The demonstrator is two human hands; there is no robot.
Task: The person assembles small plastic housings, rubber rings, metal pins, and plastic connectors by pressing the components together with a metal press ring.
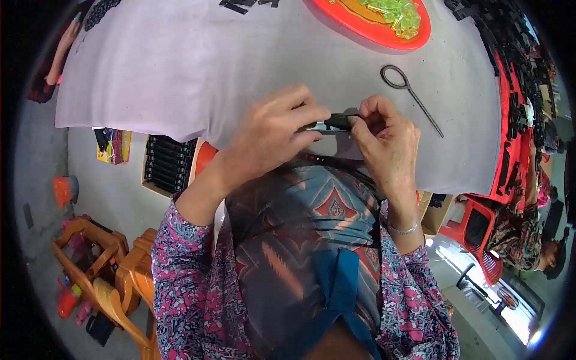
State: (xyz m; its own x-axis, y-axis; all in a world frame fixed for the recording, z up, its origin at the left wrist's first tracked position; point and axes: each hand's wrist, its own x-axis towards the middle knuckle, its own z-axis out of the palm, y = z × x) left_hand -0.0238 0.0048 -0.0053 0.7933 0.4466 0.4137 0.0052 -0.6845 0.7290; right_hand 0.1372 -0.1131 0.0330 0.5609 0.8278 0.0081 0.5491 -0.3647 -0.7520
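Note:
Both hands meet over the near edge of the cloth-covered table (180,60). Between them is a small dark, narrow part (339,122) with a shiny strip along its near side; its exact kind I cannot make out. My left hand (276,123) grips its left end with bent fingers. At the other end, my right hand (384,129) pinches it between thumb and fingers. Fingers hide both ends of the part. To the right of my hands lies a metal rod with a looped end (414,96).
A red oval tray (354,27) with clear yellowish-green pieces stands at the far side. Black parts lie heaped on a red surface (509,132) at right. Left of my lap, a box of black parts (168,162) stands beside orange chairs (114,282). Other people are at both sides.

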